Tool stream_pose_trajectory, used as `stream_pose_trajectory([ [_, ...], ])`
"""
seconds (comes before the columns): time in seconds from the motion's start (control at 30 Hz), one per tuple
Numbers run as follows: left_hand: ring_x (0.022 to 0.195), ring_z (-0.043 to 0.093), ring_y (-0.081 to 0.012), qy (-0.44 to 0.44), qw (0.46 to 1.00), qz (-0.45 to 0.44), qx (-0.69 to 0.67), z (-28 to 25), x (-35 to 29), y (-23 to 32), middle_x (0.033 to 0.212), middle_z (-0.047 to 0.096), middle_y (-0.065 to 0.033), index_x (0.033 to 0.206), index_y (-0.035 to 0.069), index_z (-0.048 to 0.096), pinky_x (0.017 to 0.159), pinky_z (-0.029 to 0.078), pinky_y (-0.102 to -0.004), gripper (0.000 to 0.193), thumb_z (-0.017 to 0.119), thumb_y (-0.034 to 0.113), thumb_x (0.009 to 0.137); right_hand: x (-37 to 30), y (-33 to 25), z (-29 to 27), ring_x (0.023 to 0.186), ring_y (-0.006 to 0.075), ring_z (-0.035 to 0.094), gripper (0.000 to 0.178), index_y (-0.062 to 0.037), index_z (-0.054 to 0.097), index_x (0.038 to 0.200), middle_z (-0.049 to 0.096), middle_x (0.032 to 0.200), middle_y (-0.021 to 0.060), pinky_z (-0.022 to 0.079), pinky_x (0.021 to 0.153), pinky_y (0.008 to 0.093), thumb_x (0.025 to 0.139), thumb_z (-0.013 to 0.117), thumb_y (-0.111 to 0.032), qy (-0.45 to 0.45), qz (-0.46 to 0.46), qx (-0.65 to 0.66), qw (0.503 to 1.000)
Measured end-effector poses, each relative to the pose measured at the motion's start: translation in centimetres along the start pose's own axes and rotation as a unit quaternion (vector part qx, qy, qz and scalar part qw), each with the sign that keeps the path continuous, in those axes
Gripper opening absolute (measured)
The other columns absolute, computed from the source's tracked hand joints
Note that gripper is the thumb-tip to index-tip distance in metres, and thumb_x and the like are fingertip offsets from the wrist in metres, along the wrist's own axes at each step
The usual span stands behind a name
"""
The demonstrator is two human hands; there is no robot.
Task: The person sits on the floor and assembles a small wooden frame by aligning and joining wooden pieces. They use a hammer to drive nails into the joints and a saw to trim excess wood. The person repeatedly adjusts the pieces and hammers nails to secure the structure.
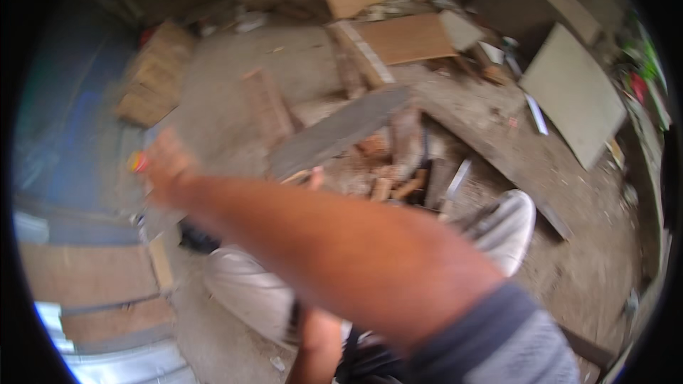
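My right arm stretches across the view toward the left, partly blocking what lies below it. My right hand (171, 165) is smeared by motion. A small red and yellow object (137, 162) shows at its fingertips; whether it is held cannot be made out. Beneath that arm my left forearm (319, 345) comes up, and one fingertip of my left hand (316, 178) shows by the near edge of a grey board (341, 134). The other left fingers are hidden. The board lies tilted over wooden pieces, near a thin pale wood strip (296, 177).
Scrap wood pieces (409, 185) lie in front of my knees. A long dark plank (491, 167) runs along the floor at right, near a pale square panel (578, 96). A wooden block (158, 71) stands at left, a wooden frame (366, 53) farther back. Brown boards (92, 276) lie lower left.
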State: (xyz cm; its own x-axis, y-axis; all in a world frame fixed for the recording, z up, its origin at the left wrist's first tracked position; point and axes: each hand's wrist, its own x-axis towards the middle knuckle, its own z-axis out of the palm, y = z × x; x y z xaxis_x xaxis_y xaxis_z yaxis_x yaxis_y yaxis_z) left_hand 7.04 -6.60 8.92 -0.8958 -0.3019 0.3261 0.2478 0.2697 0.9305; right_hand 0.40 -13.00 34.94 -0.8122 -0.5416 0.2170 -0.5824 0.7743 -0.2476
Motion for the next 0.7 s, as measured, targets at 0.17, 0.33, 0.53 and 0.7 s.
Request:
stream_pose_trajectory([
  [0.17, 0.129, 0.052, -0.0331, -0.014, 0.999, -0.012, -0.037, 0.3, -0.5, 0.5, 0.142, 0.048, -0.0276, 0.153, -0.004, 0.025, 0.11, 0.043, -0.0449, 0.098, 0.087, 0.012, 0.079, -6.9, 13.6, 2.1, 0.131, 0.0285, 0.053, 0.062, -0.0083, 0.056, 0.141, 0.059, 0.135, 0.016, 0.035, 0.11, 0.0552, 0.108, 0.037, -0.056, 0.082, 0.105, -0.102, 0.986],
  [0.33, 0.127, 0.056, -0.0327, -0.01, 0.999, -0.017, -0.033, 0.2, -0.7, 1.6, 0.139, 0.051, -0.027, 0.152, -0.003, 0.026, 0.101, 0.051, -0.0438, 0.097, 0.087, 0.009, 0.078, -16.9, 18.6, 1.7, 0.132, 0.0331, 0.054, 0.082, -0.0064, 0.053, 0.142, 0.06, 0.132, 0.0188, 0.035, 0.111, 0.0566, 0.096, 0.046, -0.074, -0.045, 0.068, -0.069, 0.994],
  [0.53, 0.116, 0.063, -0.0363, 0.027, 0.999, 0.023, -0.017, 0.8, -0.7, 0.2, 0.128, 0.059, -0.027, 0.147, -0.003, 0.031, 0.098, 0.051, -0.0461, 0.092, 0.083, 0.007, 0.072, -20.8, 20.9, 5.1, 0.13, 0.0302, 0.056, 0.087, -0.0109, 0.052, 0.145, 0.062, 0.129, 0.0134, 0.039, 0.111, 0.0495, 0.083, 0.069, -0.07, -0.024, 0.074, -0.099, 0.992],
  [0.7, 0.116, 0.061, -0.0361, 0.035, 0.998, 0.052, -0.013, 0.6, -0.3, 0.4, 0.126, 0.057, -0.0245, 0.144, -0.002, 0.034, 0.1, 0.049, -0.0471, 0.089, 0.083, 0.007, 0.07, -20.9, 20.7, 6.1, 0.128, 0.0284, 0.056, 0.089, -0.0136, 0.054, 0.143, 0.062, 0.129, 0.0109, 0.04, 0.11, 0.0461, 0.076, 0.076, -0.067, 0.026, 0.073, -0.099, 0.992],
])
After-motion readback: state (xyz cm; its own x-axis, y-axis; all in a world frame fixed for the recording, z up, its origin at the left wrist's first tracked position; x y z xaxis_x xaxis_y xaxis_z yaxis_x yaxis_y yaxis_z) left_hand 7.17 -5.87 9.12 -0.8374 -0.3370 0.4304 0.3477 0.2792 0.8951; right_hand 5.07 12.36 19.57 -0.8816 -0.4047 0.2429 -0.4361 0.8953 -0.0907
